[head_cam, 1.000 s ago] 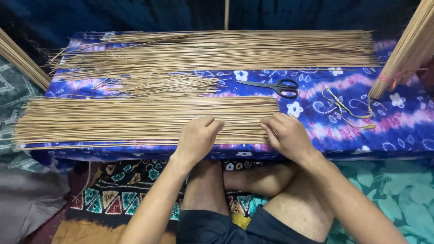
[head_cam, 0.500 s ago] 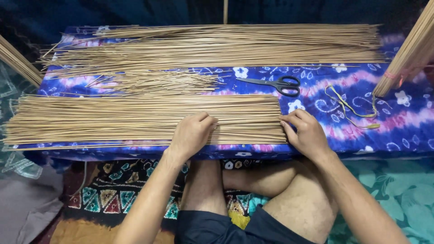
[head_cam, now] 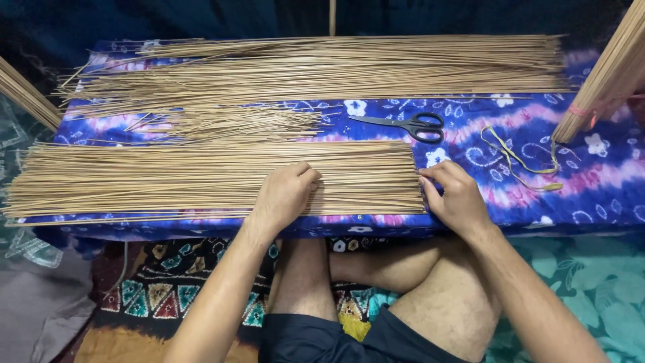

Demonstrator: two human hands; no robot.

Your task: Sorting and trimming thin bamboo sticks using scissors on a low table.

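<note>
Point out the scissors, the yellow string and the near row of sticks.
scissors (head_cam: 403,124), head view, where the blades meet.
yellow string (head_cam: 517,160), head view, middle strand.
near row of sticks (head_cam: 134,181), head view, left half.

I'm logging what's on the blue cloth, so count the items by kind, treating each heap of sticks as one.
Stick heaps: 3, near, middle, far
Scissors: 1
Yellow ties: 1 loose bunch
Total: 5

The left hand rests on the near heap; the right hand is at its end.
</note>
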